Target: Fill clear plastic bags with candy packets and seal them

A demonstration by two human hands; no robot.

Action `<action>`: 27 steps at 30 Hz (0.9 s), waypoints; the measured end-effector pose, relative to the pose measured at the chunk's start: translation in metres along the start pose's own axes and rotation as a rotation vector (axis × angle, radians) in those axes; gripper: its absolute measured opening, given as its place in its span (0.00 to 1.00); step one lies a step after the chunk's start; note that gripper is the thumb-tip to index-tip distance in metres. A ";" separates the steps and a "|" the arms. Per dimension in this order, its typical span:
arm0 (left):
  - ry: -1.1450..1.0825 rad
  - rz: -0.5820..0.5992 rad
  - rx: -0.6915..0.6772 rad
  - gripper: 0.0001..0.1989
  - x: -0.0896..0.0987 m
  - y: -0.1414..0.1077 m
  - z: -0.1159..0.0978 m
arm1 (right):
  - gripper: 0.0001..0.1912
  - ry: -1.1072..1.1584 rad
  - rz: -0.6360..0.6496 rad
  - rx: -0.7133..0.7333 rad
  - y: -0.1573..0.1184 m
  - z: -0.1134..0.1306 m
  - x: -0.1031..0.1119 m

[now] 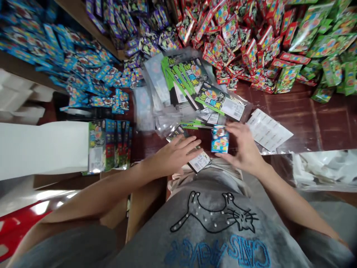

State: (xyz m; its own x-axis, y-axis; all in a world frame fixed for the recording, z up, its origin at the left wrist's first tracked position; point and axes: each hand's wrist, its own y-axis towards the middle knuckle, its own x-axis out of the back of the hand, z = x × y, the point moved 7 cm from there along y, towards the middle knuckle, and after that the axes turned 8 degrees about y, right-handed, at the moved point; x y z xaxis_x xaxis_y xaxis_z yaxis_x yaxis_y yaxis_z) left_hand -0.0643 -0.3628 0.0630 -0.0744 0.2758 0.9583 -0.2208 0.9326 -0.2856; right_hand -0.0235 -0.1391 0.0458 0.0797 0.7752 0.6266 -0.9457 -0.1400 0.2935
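Observation:
My right hand (242,145) grips a small blue candy box (220,139) by its top and bottom edges, between thumb and fingers, just above the dark red table. My left hand (178,152) lies with its fingers stretched out over a clear plastic bag with a black-and-green printed header (200,162) at the table's front edge. The hand covers the middle of this bag. Beyond both hands, a loose pile of similar header bags (214,98) spreads over the table. Beside my right hand rests a white sticker sheet (269,129).
Heaps of blue boxes (92,63), purple packets (147,42), red boxes (223,48) and green packets (334,44) line the back, with cardboard dividers between some. At left, a white carton (44,147) stands next to a row of filled packs (110,147).

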 end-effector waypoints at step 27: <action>-0.203 0.039 0.530 0.45 -0.058 -0.086 0.035 | 0.14 0.143 0.168 -0.080 0.018 -0.015 -0.031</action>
State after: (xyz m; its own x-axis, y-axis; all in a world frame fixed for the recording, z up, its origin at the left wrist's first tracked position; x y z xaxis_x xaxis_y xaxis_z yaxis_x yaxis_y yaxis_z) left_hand -0.0749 -0.4673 0.0322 -0.2664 0.2087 0.9410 -0.6677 0.6641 -0.3363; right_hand -0.0474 -0.1562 0.0208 -0.1205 0.8252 0.5518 -0.9643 -0.2292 0.1322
